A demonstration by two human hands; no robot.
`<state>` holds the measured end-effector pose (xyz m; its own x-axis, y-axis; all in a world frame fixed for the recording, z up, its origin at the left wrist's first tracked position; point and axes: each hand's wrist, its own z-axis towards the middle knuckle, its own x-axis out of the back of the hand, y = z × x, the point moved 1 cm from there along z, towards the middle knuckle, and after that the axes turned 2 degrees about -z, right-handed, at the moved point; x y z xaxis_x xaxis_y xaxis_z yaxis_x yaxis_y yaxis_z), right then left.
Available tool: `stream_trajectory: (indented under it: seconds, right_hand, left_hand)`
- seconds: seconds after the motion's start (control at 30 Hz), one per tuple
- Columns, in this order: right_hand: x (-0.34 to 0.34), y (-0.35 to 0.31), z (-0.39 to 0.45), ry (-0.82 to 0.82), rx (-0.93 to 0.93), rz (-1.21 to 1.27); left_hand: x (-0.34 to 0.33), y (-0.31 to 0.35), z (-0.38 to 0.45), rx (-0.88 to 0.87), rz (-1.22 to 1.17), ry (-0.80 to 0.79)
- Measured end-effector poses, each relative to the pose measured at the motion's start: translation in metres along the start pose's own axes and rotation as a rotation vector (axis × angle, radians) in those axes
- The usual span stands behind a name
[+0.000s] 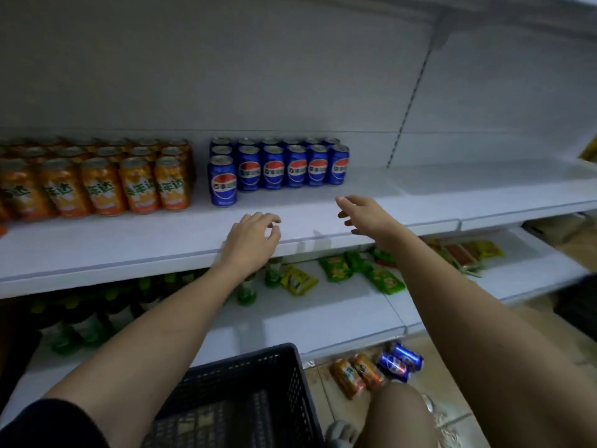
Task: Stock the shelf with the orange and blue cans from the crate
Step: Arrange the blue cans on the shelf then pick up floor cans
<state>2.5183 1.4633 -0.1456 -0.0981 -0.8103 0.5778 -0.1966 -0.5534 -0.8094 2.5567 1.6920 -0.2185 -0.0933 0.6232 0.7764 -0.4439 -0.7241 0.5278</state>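
The blue cans (284, 166) stand upright on the shelf (323, 202), packed in rows against each other, with 1 can (223, 181) set forward of the rest at the left end of the block. Just left of them, across a narrow gap, the orange cans (97, 182) fill their own block right up to the picture's left edge. Another 4 cans, 2 orange (357, 373) and 2 blue (400, 362), lie on their sides on the floor to the right of the dark crate (255, 376), whose visible corner shows no cans.

The likeliest trouble, as I judge it, is the lone forward blue can: a hand reaching past it could clip it, and since the cans stand touching, 1 knock could topple its neighbours. The 4 on the floor could be forgotten, or rolled further by a foot, as they lie close to the person's knee. Setting new blue cans into the gap beside the orange block would also risk mixing the 2 colours.

Both arms are stretched forward over the shelf's front edge. The left hand (252, 237) hovers palm down with fingers loosely curled, grasping nothing. The right hand (365, 215) is tilted on its side, fingers relaxed and spread, likewise empty, near the blue block but not touching it.
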Motion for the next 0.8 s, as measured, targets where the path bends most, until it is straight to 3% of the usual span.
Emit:
stream_trajectory:
  seconds: [0.13,0.33,0.6,0.8]
  right_hand:
    - [0.040,0.047,-0.021,0.082,-0.061,-0.008]
    - [0.079,0.138,-0.039,0.170,-0.181,0.059]
    - [0.047,0.308,-0.026,0.119,-0.453,0.031]
    - [-0.004,0.435,-0.004,0.030,-0.585,-0.057]
  left_hand:
    - [-0.052,0.083,0.007,0.045,-0.379,-0.207]
    - [-0.157,0.143,0.001,0.099,-0.510,-0.499]
    - [-0.302,0.133,-0.027,0.428,-0.534,-0.699]
    - [-0.406,0.106,-0.036,0.528,-0.469,-0.820]
